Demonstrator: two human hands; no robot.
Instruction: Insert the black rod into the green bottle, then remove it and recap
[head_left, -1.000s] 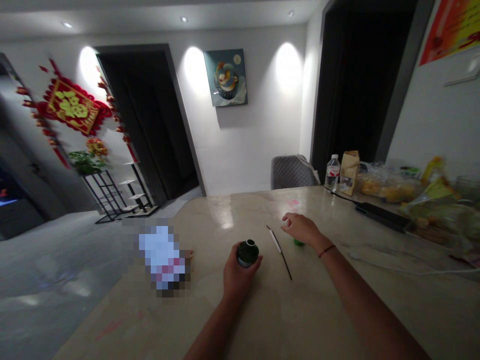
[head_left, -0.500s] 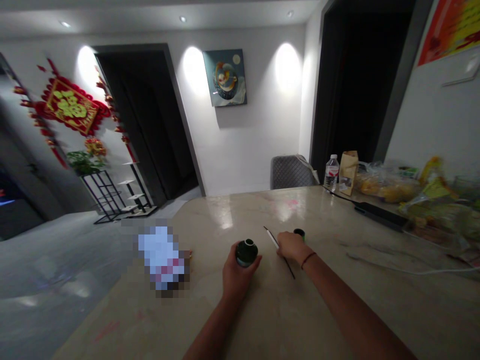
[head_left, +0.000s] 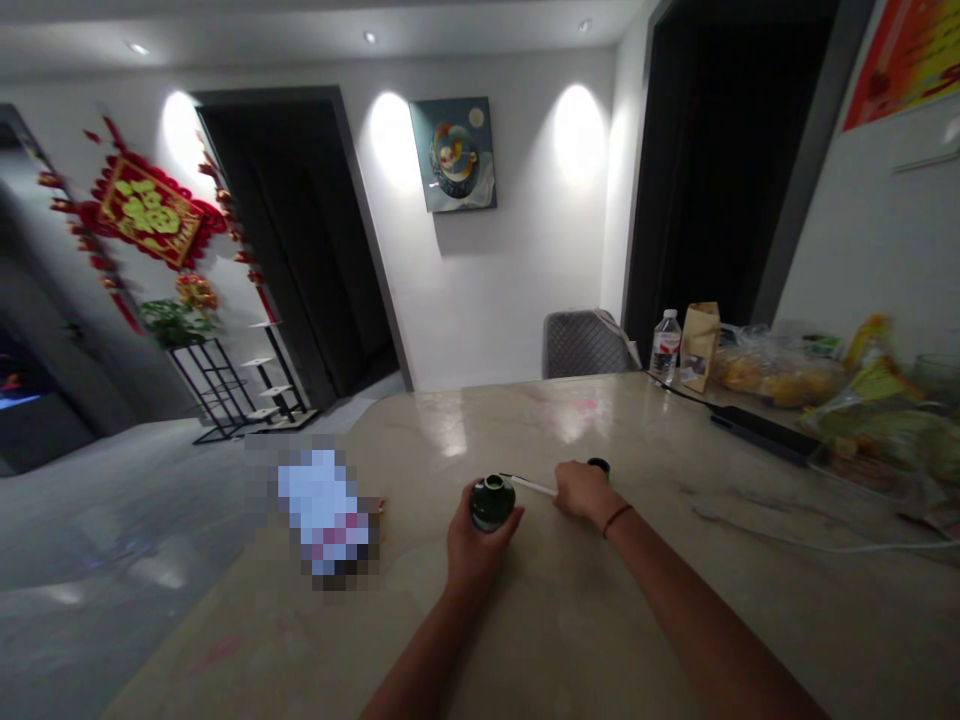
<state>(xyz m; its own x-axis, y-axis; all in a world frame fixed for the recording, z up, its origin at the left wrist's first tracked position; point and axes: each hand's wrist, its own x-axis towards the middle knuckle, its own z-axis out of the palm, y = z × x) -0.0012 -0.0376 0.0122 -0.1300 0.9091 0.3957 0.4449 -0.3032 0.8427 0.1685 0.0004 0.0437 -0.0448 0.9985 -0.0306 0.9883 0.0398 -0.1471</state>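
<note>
My left hand (head_left: 474,545) is wrapped round a small dark green bottle (head_left: 493,501) that stands open-topped on the beige marble table (head_left: 570,640). My right hand (head_left: 582,491) is closed on a thin brush (head_left: 529,484) with a white shaft; its tip points left toward the bottle's mouth. Just behind my right hand lies a small dark green cap (head_left: 598,465) on the table.
A grey chair (head_left: 586,344) stands at the table's far end. Along the right side are a water bottle (head_left: 664,346), a paper bag (head_left: 697,345), bags of food (head_left: 780,375), a black power strip (head_left: 761,432) and a white cable (head_left: 810,535). A pixelated patch (head_left: 324,510) lies left.
My right hand left the cap, came back to the brush on the table and picked it up, swinging its tip left toward the bottle. My left hand stayed on the bottle.
</note>
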